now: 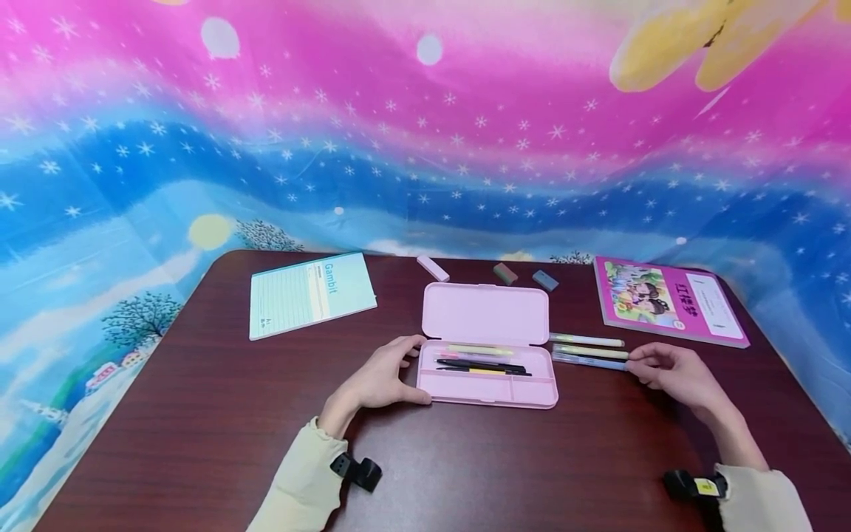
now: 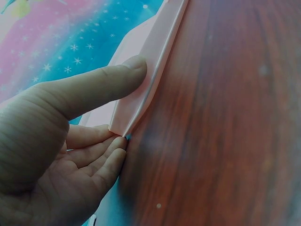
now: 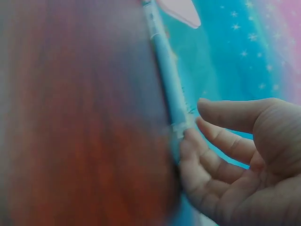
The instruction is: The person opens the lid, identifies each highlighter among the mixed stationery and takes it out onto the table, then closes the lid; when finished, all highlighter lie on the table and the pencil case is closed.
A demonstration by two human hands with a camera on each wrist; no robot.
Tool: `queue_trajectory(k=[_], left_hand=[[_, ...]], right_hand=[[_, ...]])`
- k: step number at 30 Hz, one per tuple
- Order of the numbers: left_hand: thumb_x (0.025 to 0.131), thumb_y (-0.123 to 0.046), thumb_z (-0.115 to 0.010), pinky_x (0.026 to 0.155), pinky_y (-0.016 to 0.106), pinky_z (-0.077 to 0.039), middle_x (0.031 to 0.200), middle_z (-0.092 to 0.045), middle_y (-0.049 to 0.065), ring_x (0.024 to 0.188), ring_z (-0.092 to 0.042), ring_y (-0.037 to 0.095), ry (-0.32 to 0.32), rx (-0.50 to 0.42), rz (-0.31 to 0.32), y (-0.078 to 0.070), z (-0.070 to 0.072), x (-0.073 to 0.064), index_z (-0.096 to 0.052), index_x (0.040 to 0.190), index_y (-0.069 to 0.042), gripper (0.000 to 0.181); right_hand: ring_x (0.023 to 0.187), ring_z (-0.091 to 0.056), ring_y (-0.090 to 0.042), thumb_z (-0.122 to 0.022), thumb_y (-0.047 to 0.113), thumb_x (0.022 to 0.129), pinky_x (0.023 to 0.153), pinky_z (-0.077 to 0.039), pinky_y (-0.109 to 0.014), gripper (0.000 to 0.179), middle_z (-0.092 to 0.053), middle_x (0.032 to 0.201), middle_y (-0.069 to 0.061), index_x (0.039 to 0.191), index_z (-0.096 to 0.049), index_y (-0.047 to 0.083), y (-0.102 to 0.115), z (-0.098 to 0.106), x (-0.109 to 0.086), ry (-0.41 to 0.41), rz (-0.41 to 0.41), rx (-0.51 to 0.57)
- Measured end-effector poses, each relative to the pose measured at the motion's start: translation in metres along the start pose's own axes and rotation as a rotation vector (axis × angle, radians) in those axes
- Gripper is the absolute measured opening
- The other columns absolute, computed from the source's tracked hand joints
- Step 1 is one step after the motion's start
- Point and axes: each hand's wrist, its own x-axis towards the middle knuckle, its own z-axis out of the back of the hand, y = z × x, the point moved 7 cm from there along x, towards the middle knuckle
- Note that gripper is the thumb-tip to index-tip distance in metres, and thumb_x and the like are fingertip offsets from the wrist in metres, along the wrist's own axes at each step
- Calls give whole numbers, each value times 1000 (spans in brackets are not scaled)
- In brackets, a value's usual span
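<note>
Right grip (image 1: 678, 375), fingers loosely open, touches the end of the slim pale-blue pen (image 1: 592, 363), whose long axis runs leftward across the brown desk (image 1: 505, 473) toward the pink plastic pencil case (image 1: 465, 386), held by the left hand (image 1: 379, 377).

worktop (image 1: 505, 473): dark red-brown, wood-grained | notebook (image 1: 299, 299): pale green, marked "Gambit", lying flat, back left | pale pink block (image 1: 433, 268), brown-green block (image 1: 505, 273) and blue-grey block (image 1: 545, 280): spaced apart near back edge | book (image 1: 671, 299): pink-covered, lying flat, back right | cloth (image 1: 372, 148): behind, pink and blue, printed with snowflakes and trees
</note>
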Motion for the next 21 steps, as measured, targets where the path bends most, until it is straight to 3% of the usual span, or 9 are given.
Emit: queue_trajectory(k=[5,11,16,21], left_hand=[[67,-23,-88,94,40,-48,124,-53,10,112,-53,25,-1,-4,-3,-1,0,0,-48,132,-4,78],[67,-23,-88,94,40,-48,123,-54,9,111,-53,25,-5,9,1,0,0,1,-48,132,-5,78],[67,-23,-87,94,40,-47,125,-53,10,112,-53,25,-3,3,7,1,0,1,-47,133,-4,79],[68,-23,-87,94,40,-47,126,-52,10,112,-53,25,4,-5,1,1,0,0,-47,133,-4,79]], right_hand=[[70,-57,-18,-65,24,93,59,-52,-28,32,-66,89,-14,108,-62,-4,26,5,-4,-50,101,-65],[74,-62,-19,-66,22,92,60,-52,-28,28,-66,92,-14,108,-64,-1,66,0,-5,-73,200,-71],[81,-64,-15,-67,18,91,65,-53,-26,27,-67,96,-14,108,-64,-2,91,-18,5,-31,249,-7],[83,-66,-22,-68,12,89,70,-56,-31,24,-67,96,-17,106,-63,-5,109,-45,13,35,269,113]])
